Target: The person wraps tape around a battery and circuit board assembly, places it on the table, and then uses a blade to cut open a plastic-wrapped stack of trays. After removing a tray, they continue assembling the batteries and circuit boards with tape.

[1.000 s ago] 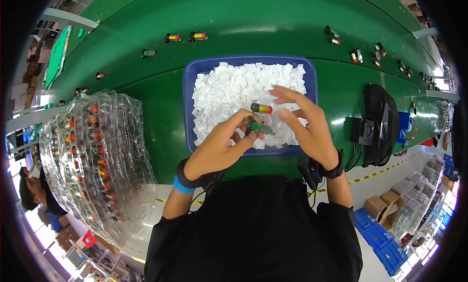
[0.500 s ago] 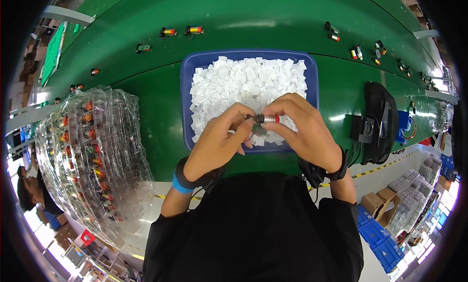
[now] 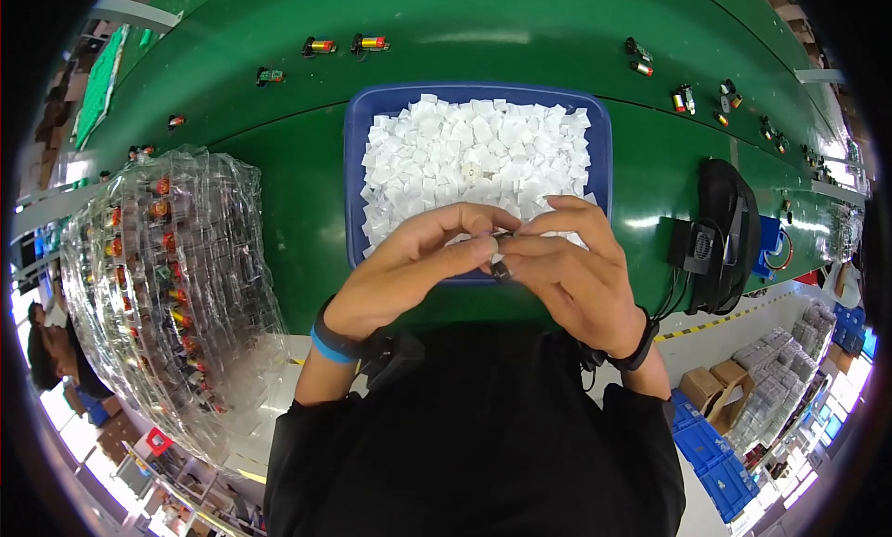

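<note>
Over the near edge of a blue tray (image 3: 354,179) full of small white paper-like squares (image 3: 474,137), my two hands meet at the fingertips. Between them is a small battery assembly (image 3: 502,270), mostly covered by the fingers; its dark end pokes out below. My left hand (image 3: 409,263) pinches it from the left, thumb and index finger together. Fingers bent, my right hand (image 3: 581,277) closes on it from the other side.
Layered clear plastic trays (image 3: 218,268) holding red and yellow parts stand at left. Battery assemblies (image 3: 372,44) lie along the green conveyor's (image 3: 520,58) far side, others (image 3: 684,99) farther right. A black case (image 3: 725,230) and black box (image 3: 692,247) with cables sit at right.
The battery assembly has been turned; its white and red cylinder no longer shows, and a dark end points down. Both hands have shifted slightly toward me, the right fingers wrapping further over it.
</note>
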Demonstrator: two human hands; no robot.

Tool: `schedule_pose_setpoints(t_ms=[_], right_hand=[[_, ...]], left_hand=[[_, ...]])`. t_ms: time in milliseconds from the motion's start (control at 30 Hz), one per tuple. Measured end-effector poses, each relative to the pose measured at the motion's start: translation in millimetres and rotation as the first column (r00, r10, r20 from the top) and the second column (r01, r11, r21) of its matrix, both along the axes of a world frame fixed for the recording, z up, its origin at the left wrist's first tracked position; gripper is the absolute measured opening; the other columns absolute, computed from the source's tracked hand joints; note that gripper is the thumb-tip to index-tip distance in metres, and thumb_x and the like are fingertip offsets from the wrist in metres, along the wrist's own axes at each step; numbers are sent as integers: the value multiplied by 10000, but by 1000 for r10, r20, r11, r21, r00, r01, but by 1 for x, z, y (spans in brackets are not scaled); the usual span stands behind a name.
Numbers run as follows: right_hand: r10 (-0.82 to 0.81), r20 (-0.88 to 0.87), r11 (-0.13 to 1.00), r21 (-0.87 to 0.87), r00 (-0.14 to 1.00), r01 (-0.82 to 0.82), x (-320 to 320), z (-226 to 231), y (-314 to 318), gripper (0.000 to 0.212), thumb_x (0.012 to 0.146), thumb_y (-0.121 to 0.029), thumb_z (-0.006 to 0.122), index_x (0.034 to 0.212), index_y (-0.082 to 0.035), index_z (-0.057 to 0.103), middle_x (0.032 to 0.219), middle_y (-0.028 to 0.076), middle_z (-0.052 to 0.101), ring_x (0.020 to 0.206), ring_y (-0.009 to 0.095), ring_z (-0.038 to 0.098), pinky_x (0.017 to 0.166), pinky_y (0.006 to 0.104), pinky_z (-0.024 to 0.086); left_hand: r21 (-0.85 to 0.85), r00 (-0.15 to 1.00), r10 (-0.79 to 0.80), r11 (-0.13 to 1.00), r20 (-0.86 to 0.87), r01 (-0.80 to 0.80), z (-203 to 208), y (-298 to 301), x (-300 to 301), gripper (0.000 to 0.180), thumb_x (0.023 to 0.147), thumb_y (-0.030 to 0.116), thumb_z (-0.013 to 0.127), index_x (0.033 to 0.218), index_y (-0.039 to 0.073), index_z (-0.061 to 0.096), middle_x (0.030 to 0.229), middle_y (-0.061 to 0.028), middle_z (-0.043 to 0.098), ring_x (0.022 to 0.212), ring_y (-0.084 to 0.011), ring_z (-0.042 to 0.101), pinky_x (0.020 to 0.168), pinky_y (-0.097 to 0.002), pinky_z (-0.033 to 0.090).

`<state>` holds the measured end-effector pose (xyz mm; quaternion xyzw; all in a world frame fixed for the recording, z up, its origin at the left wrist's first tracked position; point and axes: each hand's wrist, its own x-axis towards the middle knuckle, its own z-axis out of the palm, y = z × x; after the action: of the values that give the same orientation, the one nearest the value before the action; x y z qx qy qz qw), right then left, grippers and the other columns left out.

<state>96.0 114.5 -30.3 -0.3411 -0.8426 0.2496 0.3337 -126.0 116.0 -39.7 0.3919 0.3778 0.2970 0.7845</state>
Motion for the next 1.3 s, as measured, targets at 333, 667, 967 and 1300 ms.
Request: schedule_pose_setpoints(t_ms=[333,667,967,1300], right_hand=[[-67,-150,994,-99,986,53,-2,2,-4,264,771,-25,799,1000,-23,669,1047,132,727,1008,261,678,919,422,521],[-251,-219,937,-299,943,180,5,-5,-4,295,775,-23,804,1039,-29,673,991,98,693,912,247,660,774,324,525],[-333,-99,844,-475,938,249,24,1,-6,398,780,-21,802,1133,-14,619,1103,93,673,950,168,672,769,270,515],[-701,-276,645,-639,658,419,39,-4,-19,323,801,-52,804,1072,-22,630,1034,63,670,893,139,665,678,235,527]], left_hand=[[-22,982,189,982,-22,-190,0,-5,1,253,1037,204,535,1177,7,612,1129,-88,640,1006,-142,595,893,-303,460],[370,971,181,922,-156,-112,3,-4,21,211,1040,147,521,1166,-6,594,1005,-48,632,834,-95,593,734,-256,508],[-63,991,-128,990,-41,125,-19,3,32,217,1044,173,516,1135,-5,601,892,-30,598,697,-93,565,613,-237,489],[-155,978,204,966,-28,-206,-13,9,89,177,1038,183,540,1072,18,595,909,-30,622,720,-81,553,583,-239,480]])
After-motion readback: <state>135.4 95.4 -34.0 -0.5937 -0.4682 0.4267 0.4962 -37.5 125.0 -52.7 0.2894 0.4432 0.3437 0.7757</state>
